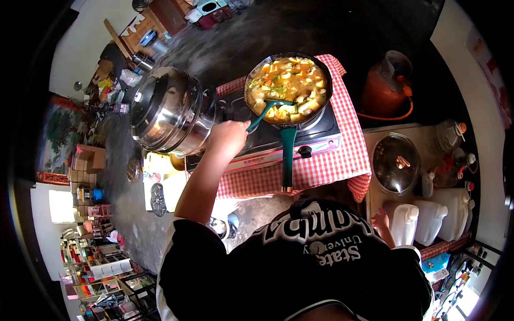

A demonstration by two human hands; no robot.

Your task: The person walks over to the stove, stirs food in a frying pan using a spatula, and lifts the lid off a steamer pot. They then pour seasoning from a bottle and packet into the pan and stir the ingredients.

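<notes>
My left hand (pixel 230 138) is closed round the handle of a green spatula (pixel 263 113), whose head rests in the food at the pan's lower left. The dark pan (pixel 327 101) holds a stew (pixel 286 80) of pale chunks and green bits in orange broth. It sits on the right burner of a black gas stove (pixel 327 127), its green and black handle (pixel 288 155) pointing toward me. Beside my right side, my right hand (pixel 381 222) is partly visible near a white jug, its fingers apart and nothing seen in them.
A large steel steamer pot (pixel 174 112) stands left of the pan. Red checked cloth (pixel 353 144) covers the table. At right are a glass lid (pixel 396 163), several plastic jugs (pixel 428 220) and an orange gas cylinder (pixel 381 88) with a hose.
</notes>
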